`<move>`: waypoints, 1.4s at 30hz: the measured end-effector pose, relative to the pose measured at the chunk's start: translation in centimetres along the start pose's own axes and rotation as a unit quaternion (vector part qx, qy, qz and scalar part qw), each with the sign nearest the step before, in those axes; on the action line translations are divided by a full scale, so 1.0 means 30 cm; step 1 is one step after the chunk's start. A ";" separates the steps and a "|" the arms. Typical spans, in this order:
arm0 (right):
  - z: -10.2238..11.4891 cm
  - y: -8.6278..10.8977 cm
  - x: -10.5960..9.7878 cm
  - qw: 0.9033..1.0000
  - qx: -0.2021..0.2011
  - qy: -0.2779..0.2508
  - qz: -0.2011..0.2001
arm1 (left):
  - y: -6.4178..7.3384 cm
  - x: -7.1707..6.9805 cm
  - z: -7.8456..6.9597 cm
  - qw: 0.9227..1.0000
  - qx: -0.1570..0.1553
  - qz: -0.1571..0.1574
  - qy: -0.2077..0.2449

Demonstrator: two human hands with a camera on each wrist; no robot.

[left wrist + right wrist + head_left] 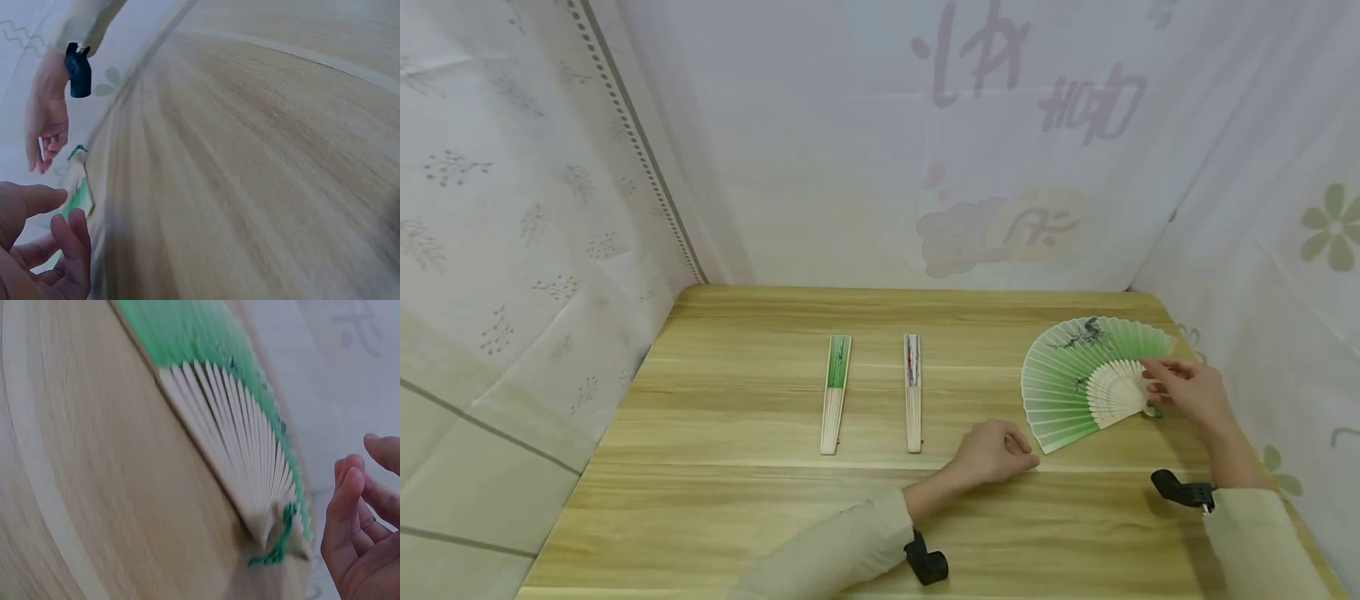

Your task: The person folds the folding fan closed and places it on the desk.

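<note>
An unfolded green and white folding fan (1060,375) lies at the table's right side, dark branch pattern on its leaf. Its pale ribs (231,437) and a green tassel (281,540) show in the right wrist view. My right hand (1187,396) is over the right end of the ribs; in its wrist view the thumb and fingers are apart and hold nothing. Just off the fan's lower left corner is my left hand (992,452), fingers loosely bent. A gap shows between its thumb (44,200) and fingers, with nothing in it.
Two folded fans lie upright on the wooden table (737,500): a green one (837,393) and, right of it, a white one (912,393) with a dark and red pattern. Printed white curtains (820,150) surround the table's back and sides.
</note>
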State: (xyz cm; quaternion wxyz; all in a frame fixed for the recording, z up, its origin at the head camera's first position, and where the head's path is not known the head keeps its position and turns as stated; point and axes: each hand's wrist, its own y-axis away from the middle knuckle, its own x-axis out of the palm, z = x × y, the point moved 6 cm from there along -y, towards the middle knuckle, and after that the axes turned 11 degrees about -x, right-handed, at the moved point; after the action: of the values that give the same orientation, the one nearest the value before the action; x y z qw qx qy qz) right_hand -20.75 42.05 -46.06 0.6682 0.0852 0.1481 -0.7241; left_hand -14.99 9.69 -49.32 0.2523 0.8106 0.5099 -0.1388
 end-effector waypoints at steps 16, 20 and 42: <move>-0.101 -0.007 -0.090 0.991 0.092 -0.090 -0.048 | -0.028 0.056 -0.005 0.995 -0.058 -0.078 -0.011; -0.130 -0.009 -0.085 0.988 0.121 -0.084 -0.046 | -0.030 0.068 -0.007 0.994 -0.064 -0.092 -0.016; -0.180 -0.012 -0.064 0.987 0.151 0.003 -0.048 | -0.061 0.110 -0.027 0.974 -0.052 -0.163 -0.148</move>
State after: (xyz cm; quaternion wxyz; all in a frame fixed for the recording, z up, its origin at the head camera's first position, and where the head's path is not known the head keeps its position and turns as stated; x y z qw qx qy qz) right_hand -21.33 45.66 -50.49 0.6114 0.1799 0.0435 -0.7693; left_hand -15.19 13.28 -50.73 0.3410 0.6731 0.5986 -0.2691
